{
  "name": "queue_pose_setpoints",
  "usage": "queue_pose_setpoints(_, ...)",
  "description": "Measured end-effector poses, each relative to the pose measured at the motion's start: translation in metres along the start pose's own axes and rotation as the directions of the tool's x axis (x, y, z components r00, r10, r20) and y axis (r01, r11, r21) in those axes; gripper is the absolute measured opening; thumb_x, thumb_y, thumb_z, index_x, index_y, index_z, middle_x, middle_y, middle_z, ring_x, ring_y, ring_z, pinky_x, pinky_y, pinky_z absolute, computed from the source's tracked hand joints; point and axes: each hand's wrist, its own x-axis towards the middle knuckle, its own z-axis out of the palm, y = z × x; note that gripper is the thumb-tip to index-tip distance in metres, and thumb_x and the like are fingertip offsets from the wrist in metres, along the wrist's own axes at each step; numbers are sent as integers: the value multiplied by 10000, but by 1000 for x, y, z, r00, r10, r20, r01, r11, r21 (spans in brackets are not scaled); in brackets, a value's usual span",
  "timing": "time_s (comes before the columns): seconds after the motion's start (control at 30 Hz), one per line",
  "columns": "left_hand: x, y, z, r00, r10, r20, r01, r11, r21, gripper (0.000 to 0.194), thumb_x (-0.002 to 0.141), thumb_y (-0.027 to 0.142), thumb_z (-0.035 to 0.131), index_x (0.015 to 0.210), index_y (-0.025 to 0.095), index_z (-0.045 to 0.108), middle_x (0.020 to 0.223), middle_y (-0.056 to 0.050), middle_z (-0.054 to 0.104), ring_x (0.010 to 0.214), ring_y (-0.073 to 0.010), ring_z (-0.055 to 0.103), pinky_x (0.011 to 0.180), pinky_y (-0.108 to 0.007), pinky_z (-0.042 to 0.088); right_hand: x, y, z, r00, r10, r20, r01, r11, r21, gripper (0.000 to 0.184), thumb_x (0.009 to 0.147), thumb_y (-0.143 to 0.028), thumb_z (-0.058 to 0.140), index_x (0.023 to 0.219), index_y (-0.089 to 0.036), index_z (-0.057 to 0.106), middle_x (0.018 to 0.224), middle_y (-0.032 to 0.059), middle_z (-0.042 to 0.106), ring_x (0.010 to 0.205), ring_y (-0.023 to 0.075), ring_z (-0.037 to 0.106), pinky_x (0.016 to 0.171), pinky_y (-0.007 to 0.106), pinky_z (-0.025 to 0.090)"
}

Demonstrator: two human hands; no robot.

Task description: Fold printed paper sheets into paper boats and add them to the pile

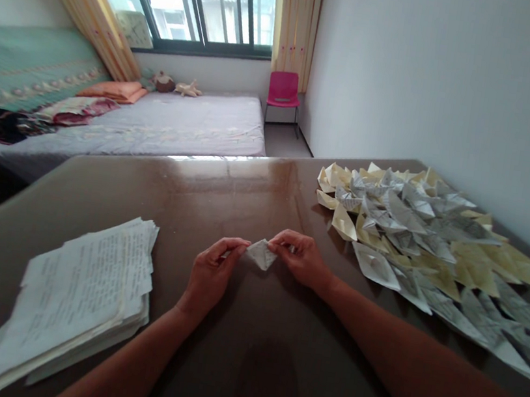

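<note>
A small folded paper (pixel 261 255), whitish and diamond-shaped, is stretched between my two hands above the brown table. My left hand (pixel 217 263) pinches its left corner between thumb and fingers. On the other side, my right hand (pixel 300 256) grips the right corner in the same kind of pinch. The lower point of the paper faces me. Many folded paper boats (pixel 377 263), white and yellowish, lie crowded together to the right of my right hand. A stack of handwritten paper sheets (pixel 79 291) rests to the left of my left hand, its edges uneven.
The glossy brown table (pixel 225 199) spreads under everything. Beyond its far edge stand a bed (pixel 197 117) with pillows and soft toys, and a pink chair (pixel 283 89). A white wall (pixel 434 78) runs along the right, past the boats.
</note>
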Motion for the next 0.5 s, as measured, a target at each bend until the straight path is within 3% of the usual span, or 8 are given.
queue_pose_setpoints(0.17,-3,0,6,990,1,142,18,991,-133,172,887,334,554,970,196,614,1095,-42,671,923,-152,649,786,-253,525,0,-2,2,997,36,67,-41,996,80,151,846,-293,619,808,-170,698,760,14,686,714,133,597,665,237,449)
queue_pose_setpoints(0.37,-5,-7,8,976,-81,201,102,990,-97,211,853,367,597,962,186,599,821,-12,694,747,-146,664,624,-219,522,-3,-5,2,994,-57,97,59,998,-13,125,858,-279,616,843,-187,698,796,11,680,733,122,598,673,226,441)
queue_pose_setpoints(0.5,-5,-6,6,981,-26,190,19,999,34,189,862,354,579,888,177,641,814,-14,676,742,-132,635,615,-197,497,-6,-10,2,989,-102,106,119,977,-177,128,851,-318,631,859,-209,697,816,2,666,668,103,559,637,226,414)
